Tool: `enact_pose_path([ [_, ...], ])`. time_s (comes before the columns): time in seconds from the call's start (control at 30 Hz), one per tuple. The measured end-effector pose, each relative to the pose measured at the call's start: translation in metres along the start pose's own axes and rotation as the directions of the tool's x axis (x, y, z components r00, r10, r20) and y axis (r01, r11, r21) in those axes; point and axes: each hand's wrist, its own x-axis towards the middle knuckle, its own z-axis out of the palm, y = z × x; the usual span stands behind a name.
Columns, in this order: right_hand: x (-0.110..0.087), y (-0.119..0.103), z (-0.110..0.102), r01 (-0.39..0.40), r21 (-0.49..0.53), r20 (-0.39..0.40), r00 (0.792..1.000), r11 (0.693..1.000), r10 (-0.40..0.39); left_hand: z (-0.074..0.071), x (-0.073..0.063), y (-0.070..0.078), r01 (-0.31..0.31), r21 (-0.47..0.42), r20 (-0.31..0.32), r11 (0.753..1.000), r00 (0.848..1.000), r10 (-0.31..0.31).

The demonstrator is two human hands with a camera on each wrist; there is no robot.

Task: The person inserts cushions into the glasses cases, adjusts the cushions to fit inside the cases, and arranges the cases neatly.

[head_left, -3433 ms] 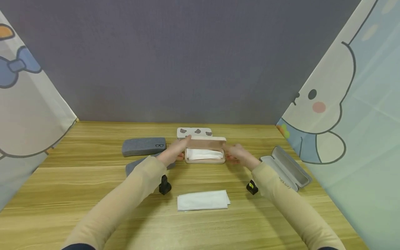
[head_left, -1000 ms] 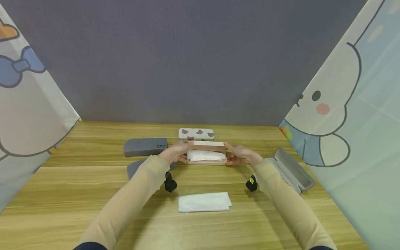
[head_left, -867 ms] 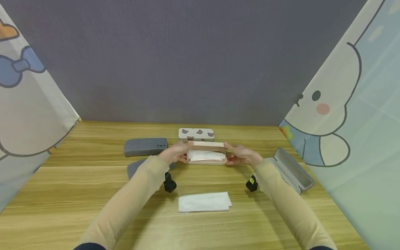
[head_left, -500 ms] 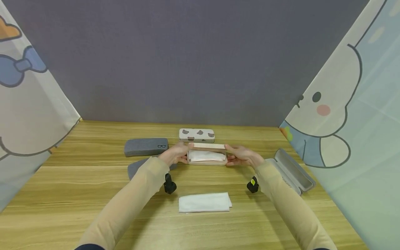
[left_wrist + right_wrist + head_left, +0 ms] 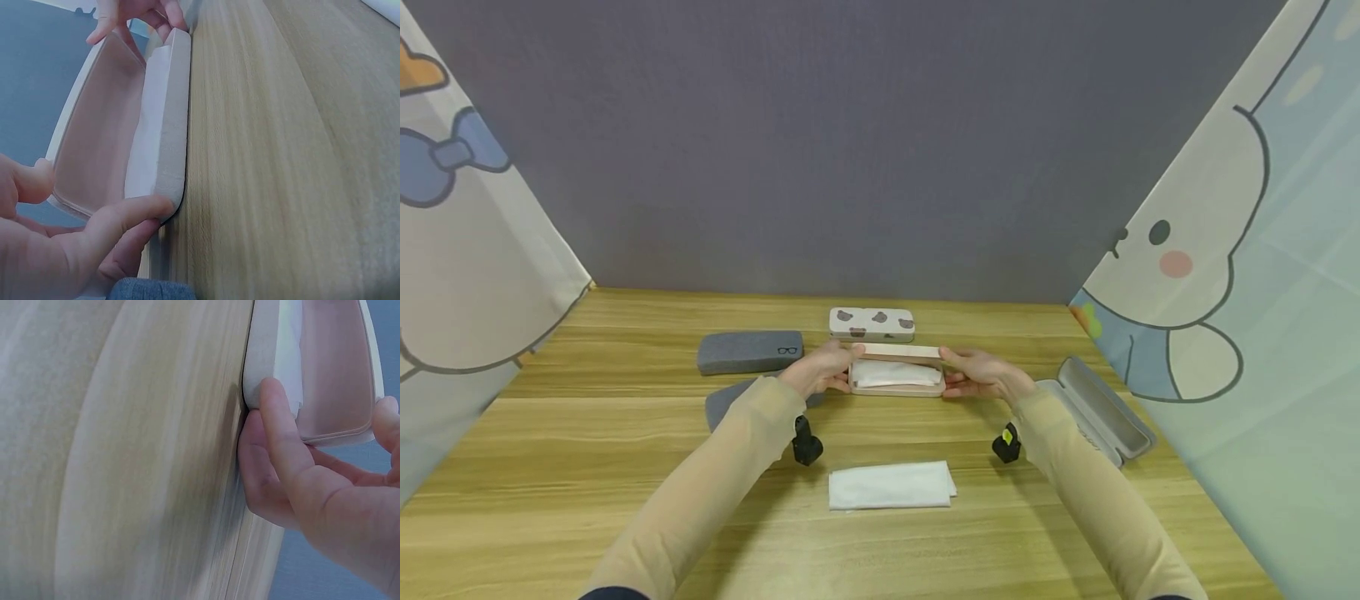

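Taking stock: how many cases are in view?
5: glasses-print case at left; blue-gray case, partly behind the left sleeve; bear-print case at back; pink-lined case, center; open gray case at right.

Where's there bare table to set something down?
Bare table lies left of the dark grey cases, nearer than the loose white cloth, and between that cloth and the pink-lined case. It's crowded around that case: left hand and right hand grip it, patterned case close behind.

Soft light casts faint shadows on the table (image 5: 565, 475); wrist views look hazy.
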Motion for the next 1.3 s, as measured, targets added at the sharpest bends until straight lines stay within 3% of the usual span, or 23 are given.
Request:
enact_pose_path([
  [0.73,0.0011,0.0003,-0.0002,-0.005,0.016,-0.002,1.000,1.000,0.005,0.0012,-0.0012,0.0000,0.005,-0.020,-0.012,1.000,1.000,-0.005],
  [1.3,0.0017,0.0041,-0.0010,0.023,0.002,0.005,1.000,1.000,-0.023,0.0010,0.0019,-0.0034,-0.015,-0.031,0.020,0.999,1.000,0.015],
])
